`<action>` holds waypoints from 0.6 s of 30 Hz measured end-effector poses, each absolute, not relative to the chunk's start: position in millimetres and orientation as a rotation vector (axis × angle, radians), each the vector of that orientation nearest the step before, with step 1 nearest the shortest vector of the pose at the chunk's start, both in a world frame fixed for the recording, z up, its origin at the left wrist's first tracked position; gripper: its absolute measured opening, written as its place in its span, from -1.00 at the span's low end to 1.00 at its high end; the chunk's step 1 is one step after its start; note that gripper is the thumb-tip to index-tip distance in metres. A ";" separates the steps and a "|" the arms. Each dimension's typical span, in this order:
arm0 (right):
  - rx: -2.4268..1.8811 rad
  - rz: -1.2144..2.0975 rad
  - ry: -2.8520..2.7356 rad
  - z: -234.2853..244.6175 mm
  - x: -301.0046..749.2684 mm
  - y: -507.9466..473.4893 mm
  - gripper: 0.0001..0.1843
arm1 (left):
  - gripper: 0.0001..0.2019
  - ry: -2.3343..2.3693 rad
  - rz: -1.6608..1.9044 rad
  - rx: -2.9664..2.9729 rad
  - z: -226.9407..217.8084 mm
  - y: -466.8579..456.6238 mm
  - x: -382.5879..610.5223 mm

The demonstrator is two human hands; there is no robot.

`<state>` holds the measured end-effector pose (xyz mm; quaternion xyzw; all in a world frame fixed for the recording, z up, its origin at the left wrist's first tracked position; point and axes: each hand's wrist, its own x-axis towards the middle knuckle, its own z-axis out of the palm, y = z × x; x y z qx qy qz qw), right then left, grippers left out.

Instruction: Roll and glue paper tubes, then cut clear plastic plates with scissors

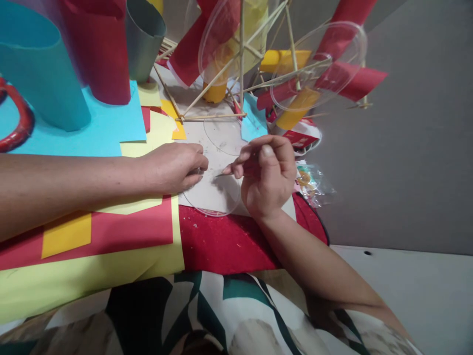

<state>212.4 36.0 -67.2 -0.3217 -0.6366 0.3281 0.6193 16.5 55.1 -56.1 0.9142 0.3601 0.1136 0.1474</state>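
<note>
A round clear plastic disc (229, 209) lies on the grey-white board (207, 197) in front of me. At its left edge is my left hand (179, 167), with curled fingers pressing the rim down. My right hand (268, 172) is pinched around a thin, dark pointed tool (221, 174). Its tip points left, over the middle of the disc; I cannot tell whether it touches. Most of the tool is hidden by the fingers. Behind both hands stands a frame of thin wooden sticks (242, 74) with clear discs and red and yellow paper pieces attached.
Paper tubes in blue (48, 84), red (99, 54) and grey (144, 44) stand at the back left. Red scissor handles (18, 128) are at the left edge. Coloured sheets (129, 229) lie under my left forearm. A clear plastic bag (314, 182) sits at the right.
</note>
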 end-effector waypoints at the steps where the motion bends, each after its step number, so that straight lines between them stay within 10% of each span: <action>1: -0.734 0.748 -1.446 -64.8 212.2 35.5 -0.85 | -0.80 1.034 0.331 2.629 -56.2 55.2 16.7; 18: -1.034 0.970 -1.250 -25.4 242.3 53.3 -0.79 | -0.70 1.434 0.543 2.446 -60.7 63.5 9.5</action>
